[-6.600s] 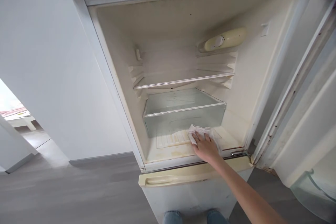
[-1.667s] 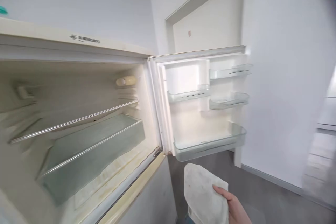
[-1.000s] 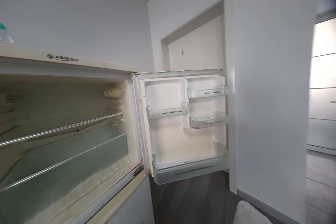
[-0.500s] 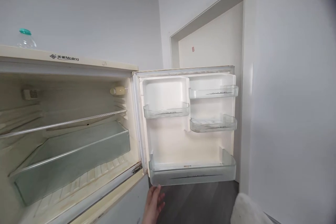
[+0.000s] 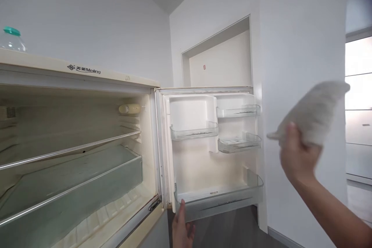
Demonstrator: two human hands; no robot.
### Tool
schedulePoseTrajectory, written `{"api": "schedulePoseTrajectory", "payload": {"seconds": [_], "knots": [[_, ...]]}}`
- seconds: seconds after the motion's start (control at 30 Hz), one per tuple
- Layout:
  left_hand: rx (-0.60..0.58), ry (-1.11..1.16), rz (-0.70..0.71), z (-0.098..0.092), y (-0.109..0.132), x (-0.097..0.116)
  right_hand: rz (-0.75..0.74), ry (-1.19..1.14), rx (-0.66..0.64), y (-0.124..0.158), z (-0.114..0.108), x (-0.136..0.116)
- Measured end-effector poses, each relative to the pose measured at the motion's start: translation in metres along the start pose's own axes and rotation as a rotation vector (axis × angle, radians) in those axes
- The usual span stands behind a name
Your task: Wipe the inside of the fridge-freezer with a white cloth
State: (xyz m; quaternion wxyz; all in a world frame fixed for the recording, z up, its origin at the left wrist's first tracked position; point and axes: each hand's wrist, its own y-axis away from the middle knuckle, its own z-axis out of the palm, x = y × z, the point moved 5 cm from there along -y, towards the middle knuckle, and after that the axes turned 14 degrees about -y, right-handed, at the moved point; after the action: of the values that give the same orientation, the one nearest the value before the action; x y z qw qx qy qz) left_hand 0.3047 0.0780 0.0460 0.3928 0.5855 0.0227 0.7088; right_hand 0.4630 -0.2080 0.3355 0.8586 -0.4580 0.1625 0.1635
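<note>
An open fridge door (image 5: 197,162) with clear door bins fills the middle. My left hand (image 5: 183,226) is at the lower left corner of the large bottom bin (image 5: 221,203), index finger raised against it, the other fingers loosely curled and apart, holding nothing. On the right, in front of the wall, my right hand (image 5: 300,153) is closed on a pale grey-white cloth (image 5: 314,114), slightly blurred. The cloth is bunched and raised beside the door, not touching it.
The fridge interior (image 5: 78,112) at left has a glass shelf (image 5: 72,149) and a clear drawer (image 5: 87,193). A bottle with a green cap (image 5: 12,37) stands on top. Behind the door is a wall recess (image 5: 221,60); a bright window (image 5: 359,104) is far right.
My right hand has come into view, and the cloth has risen from the bottom edge to the right. The view has shifted; my left hand remains by the bottom bin's corner.
</note>
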Motion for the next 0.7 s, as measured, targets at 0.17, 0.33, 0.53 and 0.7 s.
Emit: {"api": "schedulePoseTrajectory", "payload": {"seconds": [0.17,0.33,0.53,0.7], "knots": [[0.014,-0.051,-0.045,-0.001,-0.013,0.000,-0.869,0.254,-0.528,-0.005,0.126,-0.052],[0.026,-0.047,0.000,0.000,-0.013,0.000,-1.112,0.540,-1.020,0.006,0.195,-0.032],[0.068,-0.063,0.022,0.002,-0.014,-0.001,-1.150,0.721,-1.181,0.012,0.216,-0.009],[0.041,-0.026,-0.010,0.001,-0.016,-0.005,-1.092,0.779,-1.312,0.026,0.209,-0.017]]}}
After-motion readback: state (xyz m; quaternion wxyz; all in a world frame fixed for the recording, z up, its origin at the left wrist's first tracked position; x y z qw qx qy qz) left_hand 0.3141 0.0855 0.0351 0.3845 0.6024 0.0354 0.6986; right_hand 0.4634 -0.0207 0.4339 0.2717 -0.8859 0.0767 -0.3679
